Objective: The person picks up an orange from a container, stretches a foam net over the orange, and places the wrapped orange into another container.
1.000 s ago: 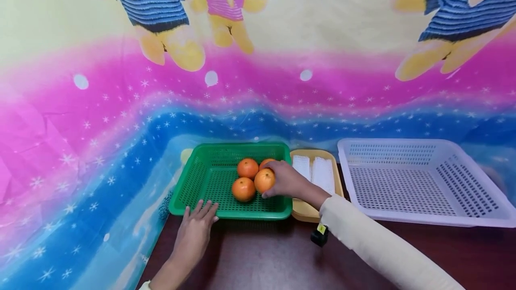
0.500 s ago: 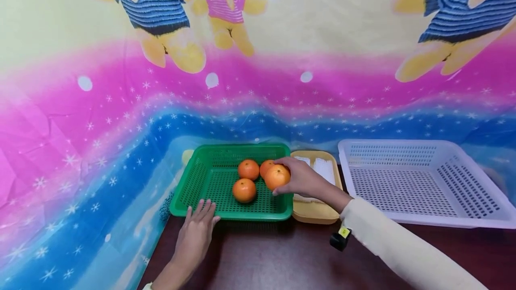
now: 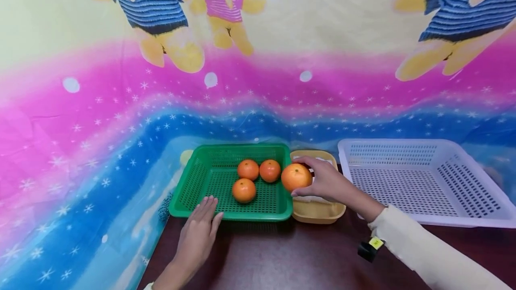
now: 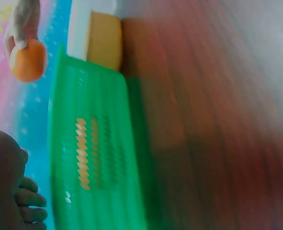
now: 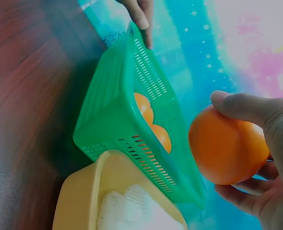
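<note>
My right hand grips an orange between thumb and fingers, up over the right rim of the green basket and the left part of the yellow tray. In the right wrist view the held orange hangs clear of the basket. Inside the basket sit three more oranges, one at the front, another behind it and one at the back right. My left hand rests with straight fingers on the basket's front rim at the left.
White foam net sleeves lie in the yellow tray, partly hidden by my right hand in the head view. A pale lilac basket stands farther right. The dark wooden table stretches in front; a printed cloth hangs behind.
My right hand has lifted an orange from the group in the green basket and carried it right, over the basket's right rim. The left hand has stayed at the front rim.
</note>
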The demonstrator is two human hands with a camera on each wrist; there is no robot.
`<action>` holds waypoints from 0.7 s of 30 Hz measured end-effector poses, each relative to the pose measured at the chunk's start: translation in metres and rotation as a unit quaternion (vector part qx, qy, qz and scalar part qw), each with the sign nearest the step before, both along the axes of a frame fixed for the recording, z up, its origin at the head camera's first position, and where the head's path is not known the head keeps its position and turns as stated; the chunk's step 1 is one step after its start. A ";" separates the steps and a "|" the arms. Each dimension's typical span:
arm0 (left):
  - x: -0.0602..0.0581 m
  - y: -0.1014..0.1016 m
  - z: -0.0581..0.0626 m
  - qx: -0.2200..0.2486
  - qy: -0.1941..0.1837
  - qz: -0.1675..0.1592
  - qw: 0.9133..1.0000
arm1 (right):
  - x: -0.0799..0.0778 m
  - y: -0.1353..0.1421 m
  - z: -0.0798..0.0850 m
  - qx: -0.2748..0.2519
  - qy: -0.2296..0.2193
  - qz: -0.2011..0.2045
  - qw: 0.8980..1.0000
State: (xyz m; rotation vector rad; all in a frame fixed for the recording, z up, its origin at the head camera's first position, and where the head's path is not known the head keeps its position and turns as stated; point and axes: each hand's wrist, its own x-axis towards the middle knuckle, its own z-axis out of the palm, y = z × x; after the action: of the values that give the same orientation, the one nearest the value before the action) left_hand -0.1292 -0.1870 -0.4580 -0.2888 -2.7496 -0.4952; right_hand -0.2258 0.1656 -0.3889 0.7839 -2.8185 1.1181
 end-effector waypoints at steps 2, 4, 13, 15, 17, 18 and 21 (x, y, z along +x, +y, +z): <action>-0.002 0.011 0.006 0.031 0.015 -0.024 0.999 | 0.006 0.005 0.002 -0.005 -0.002 0.001 1.000; -0.004 0.024 0.014 0.063 0.020 -0.049 0.997 | 0.011 0.009 0.004 -0.012 -0.011 0.004 1.000; -0.016 0.091 0.044 0.237 -0.091 -0.166 0.953 | 0.036 0.022 0.007 -0.025 -0.020 0.012 0.999; -0.019 0.106 0.047 0.250 -0.109 -0.196 0.942 | 0.041 0.025 0.006 -0.026 -0.012 0.008 1.000; -0.021 0.119 0.049 0.256 -0.125 -0.220 0.933 | 0.047 0.027 0.006 -0.026 -0.004 0.003 1.000; -0.022 0.125 0.050 0.261 -0.135 -0.229 0.928 | 0.049 0.028 0.006 -0.026 0.000 0.002 1.000; -0.023 0.140 0.053 0.263 -0.151 -0.241 0.922 | 0.056 0.031 0.005 -0.031 0.006 0.004 0.999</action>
State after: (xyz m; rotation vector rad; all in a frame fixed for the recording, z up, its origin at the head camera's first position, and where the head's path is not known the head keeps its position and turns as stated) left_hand -0.1522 -0.0472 -0.4054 -0.8105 -2.6681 -1.4843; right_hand -0.1701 0.1966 -0.3840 0.7949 -2.7576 1.1912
